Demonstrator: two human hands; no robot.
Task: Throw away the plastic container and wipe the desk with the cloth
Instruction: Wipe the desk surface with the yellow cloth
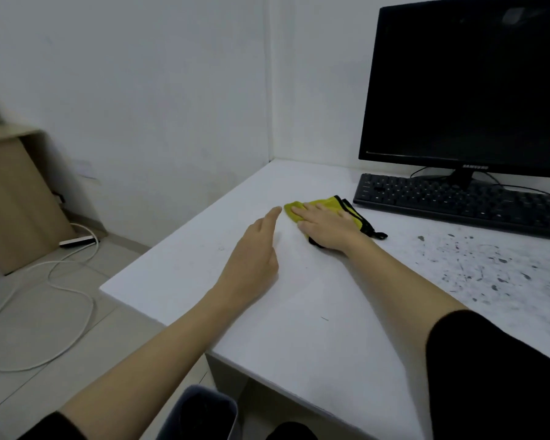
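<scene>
Yellow soft cloth with black edging point(326, 202) lies bunched on the white worktop point(299, 312), at two o'clock from the left hand point(254, 252) and nine o'clock from the black keyboard point(458, 201). The right hand point(326, 227) lies flat on it, fingers straight, pressing rather than gripping. The left hand is loosely open and holds nothing. The cloth looks light and limp, so a spread palm should steer it best. No plastic container shows. The dark bin point(210, 393) at six o'clock is cut off and possibly holds it.
</scene>
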